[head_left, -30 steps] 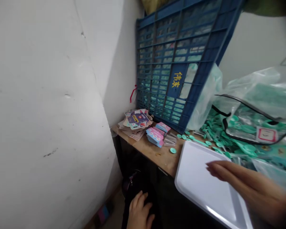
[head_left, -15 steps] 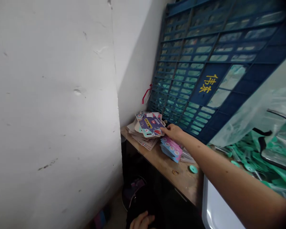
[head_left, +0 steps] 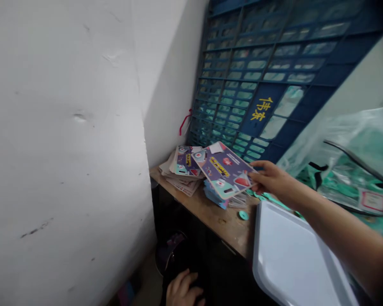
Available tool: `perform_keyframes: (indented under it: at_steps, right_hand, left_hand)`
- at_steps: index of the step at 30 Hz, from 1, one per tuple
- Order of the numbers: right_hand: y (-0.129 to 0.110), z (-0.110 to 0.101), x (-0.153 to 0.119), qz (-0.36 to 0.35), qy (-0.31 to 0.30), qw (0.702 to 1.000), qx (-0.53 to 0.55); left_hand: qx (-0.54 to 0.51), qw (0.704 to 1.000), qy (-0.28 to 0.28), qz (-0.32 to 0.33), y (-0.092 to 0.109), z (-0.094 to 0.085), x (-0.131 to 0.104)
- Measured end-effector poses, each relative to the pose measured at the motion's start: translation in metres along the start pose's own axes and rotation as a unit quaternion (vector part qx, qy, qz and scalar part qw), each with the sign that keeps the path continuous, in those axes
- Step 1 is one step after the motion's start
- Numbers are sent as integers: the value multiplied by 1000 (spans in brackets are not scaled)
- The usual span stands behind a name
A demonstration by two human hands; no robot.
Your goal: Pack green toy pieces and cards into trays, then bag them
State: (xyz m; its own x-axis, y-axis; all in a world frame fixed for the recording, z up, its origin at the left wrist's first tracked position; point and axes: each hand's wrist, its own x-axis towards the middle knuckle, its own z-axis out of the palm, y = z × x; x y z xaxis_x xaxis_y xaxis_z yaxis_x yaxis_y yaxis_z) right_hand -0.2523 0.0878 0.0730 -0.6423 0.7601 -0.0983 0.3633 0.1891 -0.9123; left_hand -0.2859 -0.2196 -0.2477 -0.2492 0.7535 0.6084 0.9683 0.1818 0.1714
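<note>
My right hand [head_left: 265, 177] pinches a purple printed card [head_left: 225, 170] by its right edge, thumb on top. The card is tilted in the air, showing a red flask picture and yellow lettering. To its left, a stack of similar cards [head_left: 187, 162] lies on a wooden shelf [head_left: 210, 214] beside the wall. Partly covered by the held card is a pile of blue and pink cards [head_left: 214, 196]. My left hand [head_left: 184, 290] rests low at the bottom edge over dark clothing, holding nothing visible, with its fingers loosely spread.
A white tray [head_left: 293, 255] lies on the right, under my right forearm. Behind stands a blue plastic crate [head_left: 252, 85] with yellow lettering. A clear bag [head_left: 360, 157] and green plastic parts are at right. One green disc [head_left: 243, 215] sits on the shelf. A white wall [head_left: 67, 148] fills the left.
My right hand has lifted the top card off the stack and moved it right, towards me. The view has shifted, showing more of the white tray. My left hand stays low.
</note>
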Motion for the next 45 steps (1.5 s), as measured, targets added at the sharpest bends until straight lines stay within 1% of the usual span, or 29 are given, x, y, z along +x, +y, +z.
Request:
perform_keyframes:
  at_steps: [2, 3, 4, 7, 10, 12, 14, 17, 21, 23, 26, 28, 29, 31, 33, 35, 36, 38, 40, 41, 43, 45]
  right_hand:
    - [14, -33, -40, 21, 35, 998, 43]
    - [21, -48, -61, 45, 55, 996, 53]
    - [29, -61, -81, 79, 74, 992, 60]
    - [55, -90, -135, 169, 111, 977, 74]
    - [85, -104, -173, 206, 110, 968, 87]
    - [105, -107, -188, 207, 93, 970, 87]
    - [119, -106, -196, 195, 65, 976, 74]
    - [129, -97, -195, 175, 17, 984, 7]
    - [138, -85, -183, 129, -15, 982, -137]
    - [146, -83, -180, 105, -29, 975, -196]
    - [155, -89, -180, 77, -70, 956, -276]
    - [155, -94, -178, 27, -83, 943, -320]
    - [153, -95, -174, -8, -78, 939, -336]
    - [147, -92, -162, -83, -51, 930, -354]
    - [144, -81, -144, -147, -18, 920, -364]
    - [150, -66, -124, -189, 3, 908, -375]
    - [156, -60, -116, -198, 2, 903, -381]
    - [170, -53, -106, -194, -11, 899, -393]
    - [180, -56, -103, -180, -44, 895, -406]
    - [180, -60, -104, -171, -61, 892, -413]
    - [168, -65, -104, -164, -88, 887, -423]
    - [142, -61, -98, -178, -94, 884, -421]
  left_hand:
    - [-1, 1000, -15, -6, 7, -13, 10]
    - [-1, 1000, -18, -21, 12, -18, 14]
    - [-4, 1000, -22, -21, 17, -24, 17]
    - [-5, 999, -31, -21, 32, -34, 22]
    - [-3, 999, -37, -20, 43, -37, 23]
    - [-2, 999, -39, -19, 48, -35, 23]
    - [1, 999, -39, -15, 51, -33, 23]
    - [7, 999, -35, -3, 54, -30, 23]
    - [13, 999, -37, -3, 56, -32, 24]
    - [14, 999, -42, -13, 56, -35, 24]
    - [11, 998, -56, -37, 57, -39, 24]
    - [8, 996, -67, -54, 57, -41, 23]
    - [7, 995, -71, -63, 56, -42, 24]
    - [4, 994, -81, -77, 56, -44, 25]
    - [1, 993, -87, -84, 56, -45, 27]
    - [0, 993, -86, -80, 55, -44, 28]
    - [-2, 994, -84, -74, 55, -44, 28]
    - [-6, 995, -81, -62, 54, -43, 28]
    - [-12, 995, -81, -60, 52, -43, 26]
    - [-15, 994, -82, -64, 51, -43, 25]
    - [-19, 993, -86, -82, 48, -44, 24]
    - [-21, 990, -91, -103, 45, -45, 23]
